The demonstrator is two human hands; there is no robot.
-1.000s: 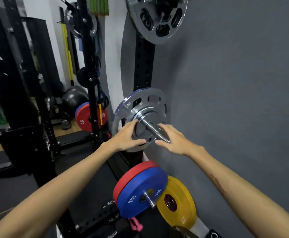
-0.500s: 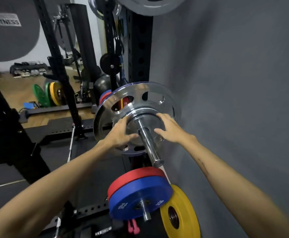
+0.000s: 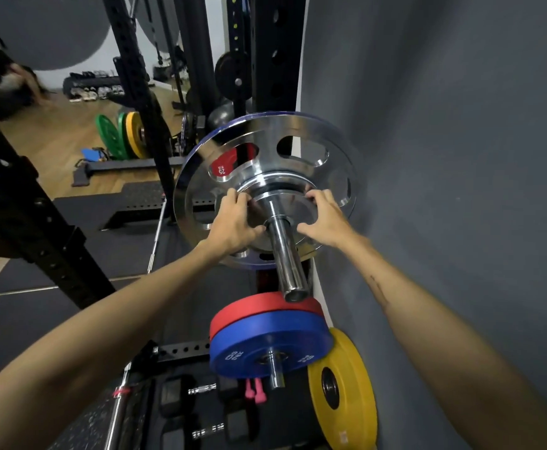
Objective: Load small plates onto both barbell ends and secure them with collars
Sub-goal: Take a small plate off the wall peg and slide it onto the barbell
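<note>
Left hand (image 3: 233, 222) and right hand (image 3: 325, 219) curled on small chrome plate (image 3: 293, 209), chrome barbell sleeve (image 3: 286, 258) | blue rubber plate (image 3: 265, 339) marked "20 KG" | red plate (image 3: 225, 164) "25"

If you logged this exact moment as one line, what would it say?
step: seating small plate | both hands: left hand, right hand gripping its edges | on: barbell sleeve against large plate | collar: none visible

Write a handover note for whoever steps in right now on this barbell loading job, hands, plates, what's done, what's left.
Left hand and right hand: both gripping the small chrome plate on the barbell sleeve, against the big chrome plate.
Done: small plate is on this end.
Left: no collar in sight on this sleeve; fit one. The other end is out of view, so check it.
</note>
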